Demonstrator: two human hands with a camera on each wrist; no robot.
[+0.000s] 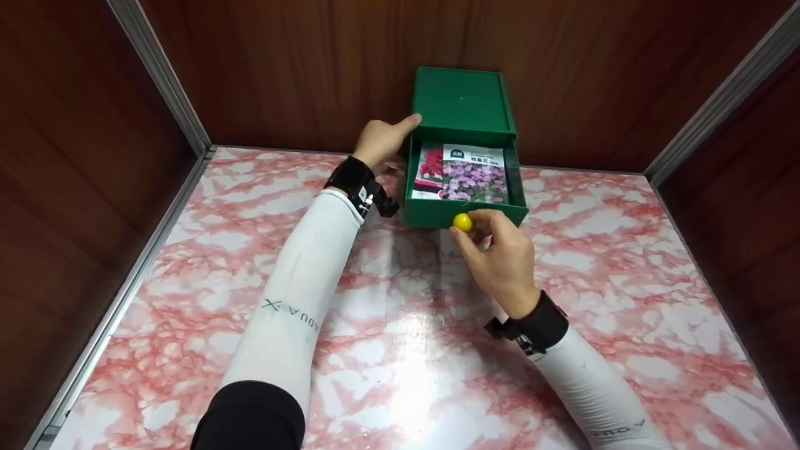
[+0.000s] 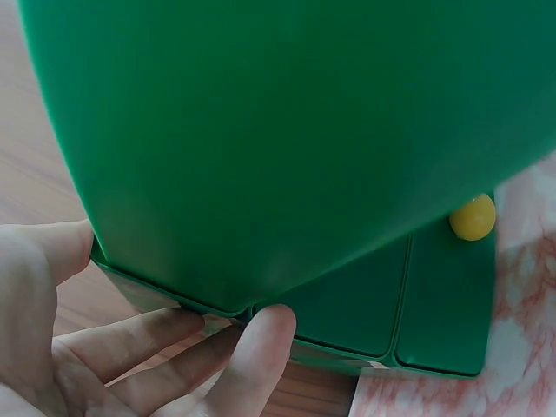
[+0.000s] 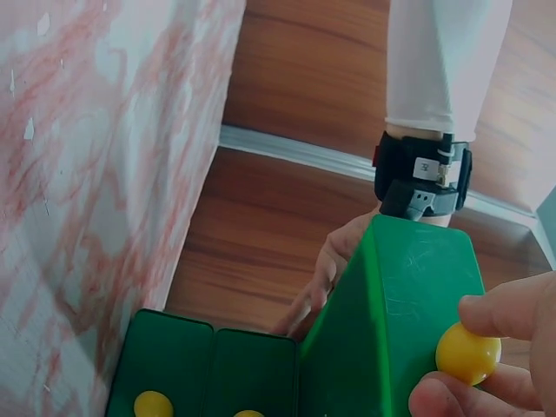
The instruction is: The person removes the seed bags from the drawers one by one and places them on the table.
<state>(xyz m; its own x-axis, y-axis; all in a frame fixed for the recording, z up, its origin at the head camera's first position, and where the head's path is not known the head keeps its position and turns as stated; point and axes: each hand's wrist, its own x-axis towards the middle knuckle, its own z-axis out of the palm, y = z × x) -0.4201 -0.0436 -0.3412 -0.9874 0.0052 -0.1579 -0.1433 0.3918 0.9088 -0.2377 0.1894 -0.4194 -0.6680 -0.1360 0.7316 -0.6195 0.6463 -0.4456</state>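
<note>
On the L, the person's L hand (image 1: 384,140) is spread, fingers loose & gripping nothing, w/ its thumb at the edge of the green cabinet (image 1: 462,100), prob. steadying it. Mid-table (image 1: 594,244), out front of the cabinet, the top drawer (image 1: 431,215) is already well out, i.e. not shut; I see flower-print packets lying inside, a red-bloom packet (image 1: 430,164) L & a pink-bloom packet (image 1: 475,181) R. The lower drawers (image 3: 165,347) look shut in the R wrist view, so it's only the top one that's been worked, AFAICT. Farther R, the R hand (image 1: 500,250) is nearly closed, thumb & fingers pinching the yellow knob (image 1: 462,222) on that drawer's front.
</note>
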